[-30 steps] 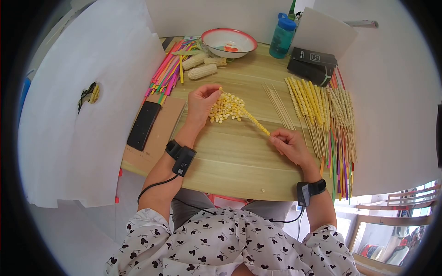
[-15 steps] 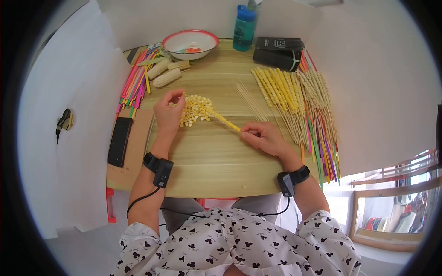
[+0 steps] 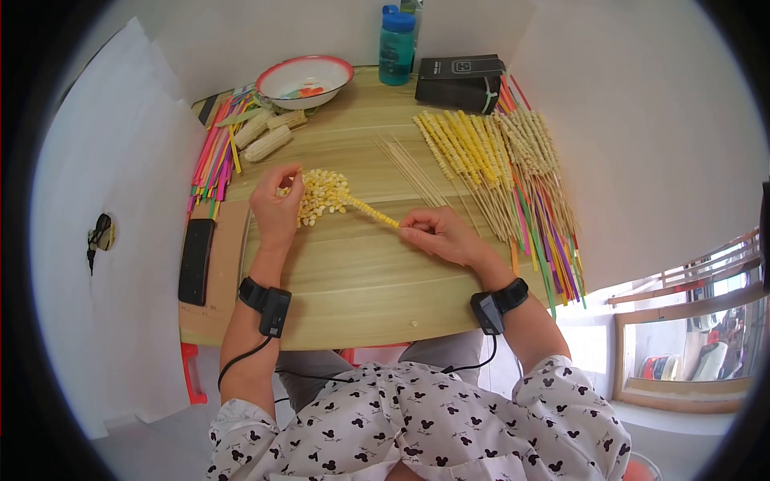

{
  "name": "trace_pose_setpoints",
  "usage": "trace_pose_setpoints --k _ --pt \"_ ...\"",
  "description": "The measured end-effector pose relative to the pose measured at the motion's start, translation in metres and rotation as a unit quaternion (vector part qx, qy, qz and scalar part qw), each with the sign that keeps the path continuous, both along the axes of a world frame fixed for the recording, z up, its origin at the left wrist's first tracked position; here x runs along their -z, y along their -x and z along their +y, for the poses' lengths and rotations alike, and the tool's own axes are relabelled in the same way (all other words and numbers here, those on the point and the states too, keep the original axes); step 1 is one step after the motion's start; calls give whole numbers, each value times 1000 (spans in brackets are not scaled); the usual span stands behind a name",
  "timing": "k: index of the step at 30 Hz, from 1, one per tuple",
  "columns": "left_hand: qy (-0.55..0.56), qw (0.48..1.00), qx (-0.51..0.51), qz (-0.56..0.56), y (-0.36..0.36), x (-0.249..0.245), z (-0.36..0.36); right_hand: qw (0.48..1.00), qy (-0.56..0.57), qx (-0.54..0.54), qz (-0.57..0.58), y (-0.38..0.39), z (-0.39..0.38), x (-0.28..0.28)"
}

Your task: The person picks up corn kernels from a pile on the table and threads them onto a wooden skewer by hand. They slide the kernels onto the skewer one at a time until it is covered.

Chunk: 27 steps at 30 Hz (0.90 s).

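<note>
We observe the right hand (image 3: 446, 234) pinching the near end of a kernel-threaded skewer (image 3: 373, 212), which slants over the desk (image 3: 361, 289), its far end at the corn pile (image 3: 323, 192). The left hand (image 3: 275, 202), at the pile's left edge, pinches a small yellow kernel (image 3: 300, 170). We record bare sticks (image 3: 413, 172) and loaded skewers (image 3: 467, 152) farther right.

Before you spreads a pale wood-grain table (image 3: 361, 293), walled in plain white on three sides — a left panel (image 3: 116, 152), a right panel (image 3: 642, 160) and a back panel (image 3: 337, 32). Down to your right, bright light (image 3: 589, 343) shows beside a wooden frame (image 3: 620, 357); to your lower left, you have pale grey floor (image 3: 180, 421).
</note>
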State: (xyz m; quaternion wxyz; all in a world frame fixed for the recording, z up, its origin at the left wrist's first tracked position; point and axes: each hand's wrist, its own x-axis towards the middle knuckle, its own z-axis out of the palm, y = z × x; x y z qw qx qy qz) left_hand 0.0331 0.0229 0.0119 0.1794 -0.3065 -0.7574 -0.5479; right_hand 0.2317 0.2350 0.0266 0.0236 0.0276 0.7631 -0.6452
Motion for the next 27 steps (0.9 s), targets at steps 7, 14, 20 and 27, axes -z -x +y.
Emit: trace_pose_setpoints --k 7,14,20,27 --pt "20 999 2 37 -2 -2 1 1000 -5 -4 11 2 2 8" --pt "28 999 6 31 -6 -4 2 1000 14 -1 8 0 2 4" --pt "14 999 30 -33 -7 2 3 1000 -1 3 14 0 3 3" --pt "26 993 92 -73 -24 -1 12 999 -21 14 21 1 5 8"
